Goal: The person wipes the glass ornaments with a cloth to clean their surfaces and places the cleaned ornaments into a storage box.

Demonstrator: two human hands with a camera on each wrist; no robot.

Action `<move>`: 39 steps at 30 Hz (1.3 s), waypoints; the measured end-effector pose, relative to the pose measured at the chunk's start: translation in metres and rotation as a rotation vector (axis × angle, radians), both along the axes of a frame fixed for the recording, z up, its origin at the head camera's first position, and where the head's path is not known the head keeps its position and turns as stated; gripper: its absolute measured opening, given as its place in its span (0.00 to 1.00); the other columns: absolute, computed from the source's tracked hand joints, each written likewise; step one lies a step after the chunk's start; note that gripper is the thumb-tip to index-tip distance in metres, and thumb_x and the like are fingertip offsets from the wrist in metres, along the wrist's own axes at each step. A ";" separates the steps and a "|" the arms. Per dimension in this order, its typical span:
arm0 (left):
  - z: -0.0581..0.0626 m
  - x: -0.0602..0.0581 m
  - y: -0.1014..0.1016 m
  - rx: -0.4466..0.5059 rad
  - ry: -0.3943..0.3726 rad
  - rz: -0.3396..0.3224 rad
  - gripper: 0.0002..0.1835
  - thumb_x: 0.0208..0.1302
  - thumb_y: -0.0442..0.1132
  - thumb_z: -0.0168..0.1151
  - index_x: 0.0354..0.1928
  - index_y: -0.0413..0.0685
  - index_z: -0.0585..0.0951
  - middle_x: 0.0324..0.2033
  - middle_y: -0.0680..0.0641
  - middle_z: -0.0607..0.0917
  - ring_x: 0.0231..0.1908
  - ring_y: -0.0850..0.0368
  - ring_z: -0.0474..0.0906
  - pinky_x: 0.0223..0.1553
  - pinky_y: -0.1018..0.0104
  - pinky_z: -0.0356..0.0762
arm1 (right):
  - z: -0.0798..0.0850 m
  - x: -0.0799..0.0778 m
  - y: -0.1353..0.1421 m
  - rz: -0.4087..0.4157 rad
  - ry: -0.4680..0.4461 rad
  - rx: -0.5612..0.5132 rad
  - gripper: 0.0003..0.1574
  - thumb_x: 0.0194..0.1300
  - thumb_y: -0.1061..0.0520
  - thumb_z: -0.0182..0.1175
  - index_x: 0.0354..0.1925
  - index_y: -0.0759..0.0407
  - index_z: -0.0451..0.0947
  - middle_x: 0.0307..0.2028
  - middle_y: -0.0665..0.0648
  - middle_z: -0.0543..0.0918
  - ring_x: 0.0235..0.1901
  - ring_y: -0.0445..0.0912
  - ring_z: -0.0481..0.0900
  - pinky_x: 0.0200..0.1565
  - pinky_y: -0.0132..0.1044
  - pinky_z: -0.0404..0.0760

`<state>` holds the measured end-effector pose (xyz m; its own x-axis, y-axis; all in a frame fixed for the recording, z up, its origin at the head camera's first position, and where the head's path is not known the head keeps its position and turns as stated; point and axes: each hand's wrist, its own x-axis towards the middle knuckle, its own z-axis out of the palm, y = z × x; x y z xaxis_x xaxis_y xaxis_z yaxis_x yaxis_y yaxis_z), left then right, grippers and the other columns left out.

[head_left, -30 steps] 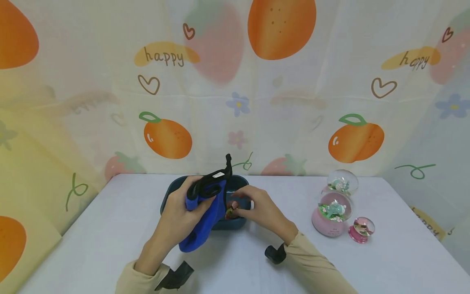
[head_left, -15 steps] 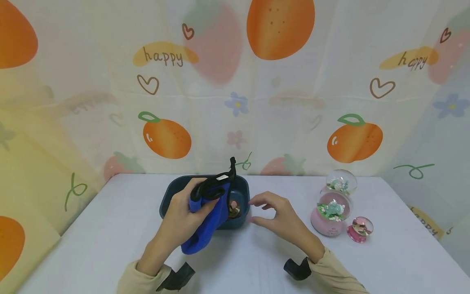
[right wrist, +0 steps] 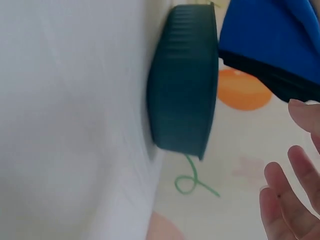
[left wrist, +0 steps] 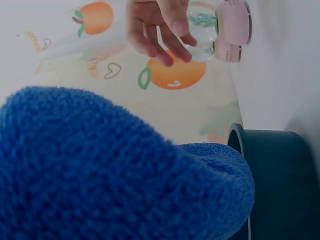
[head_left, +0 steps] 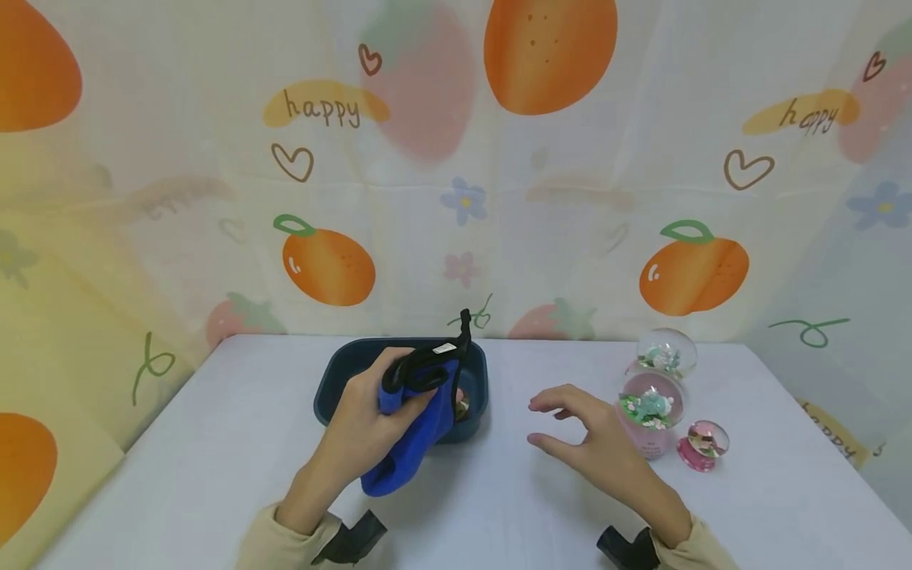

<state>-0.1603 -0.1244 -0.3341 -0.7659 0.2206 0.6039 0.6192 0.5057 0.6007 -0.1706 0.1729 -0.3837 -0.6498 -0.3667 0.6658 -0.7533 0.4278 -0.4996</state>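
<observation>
In the head view my left hand [head_left: 374, 412] grips a folded blue cloth [head_left: 409, 447] with black edging, a white label and a black loop at its top. The cloth hangs over the front of a dark teal basin [head_left: 335, 380], hiding part of it. Inside the basin, a small globe-like ornament [head_left: 461, 404] peeks out past the cloth's edge. My right hand [head_left: 606, 443] is in the air between the basin and the snow globes, holding nothing, thumb and fingers spread apart. The left wrist view is mostly filled by the fuzzy cloth [left wrist: 90, 165].
At the right of the white table stand a pink-based snow globe [head_left: 644, 408] with a green figure, another snow globe [head_left: 666, 352] behind it, and a small pink one [head_left: 703, 445] beside them. A printed fruit curtain [head_left: 427, 261] hangs behind the table.
My right hand has let go of the small ornament, leaving it in the basin, and moved right toward the snow globes. My left hand keeps hold of the cloth, shifted slightly right.
</observation>
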 end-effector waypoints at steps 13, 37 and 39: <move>-0.003 0.000 0.001 -0.020 0.000 0.004 0.23 0.57 0.32 0.72 0.54 0.50 0.77 0.47 0.49 0.88 0.46 0.54 0.86 0.49 0.54 0.82 | 0.021 -0.009 0.042 -0.115 0.166 0.027 0.33 0.34 0.70 0.80 0.44 0.59 0.82 0.39 0.52 0.86 0.42 0.33 0.78 0.48 0.18 0.73; -0.002 0.004 0.004 -0.003 -0.071 -0.065 0.22 0.61 0.32 0.69 0.56 0.50 0.75 0.50 0.47 0.87 0.47 0.53 0.86 0.51 0.52 0.83 | 0.028 -0.015 0.122 -0.319 -0.268 0.228 0.40 0.49 0.55 0.78 0.59 0.56 0.75 0.54 0.43 0.78 0.51 0.30 0.72 0.54 0.24 0.73; -0.003 0.005 0.004 -0.005 -0.059 -0.076 0.22 0.61 0.32 0.69 0.56 0.50 0.75 0.50 0.48 0.87 0.47 0.54 0.86 0.51 0.53 0.83 | 0.027 -0.017 0.126 -0.321 -0.353 0.253 0.42 0.51 0.53 0.77 0.62 0.58 0.71 0.58 0.57 0.78 0.55 0.43 0.74 0.57 0.40 0.78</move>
<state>-0.1558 -0.1204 -0.3374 -0.7809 0.2823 0.5573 0.6198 0.4616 0.6346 -0.1873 0.2993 -0.3563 -0.9240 -0.2337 0.3027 -0.3697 0.7487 -0.5503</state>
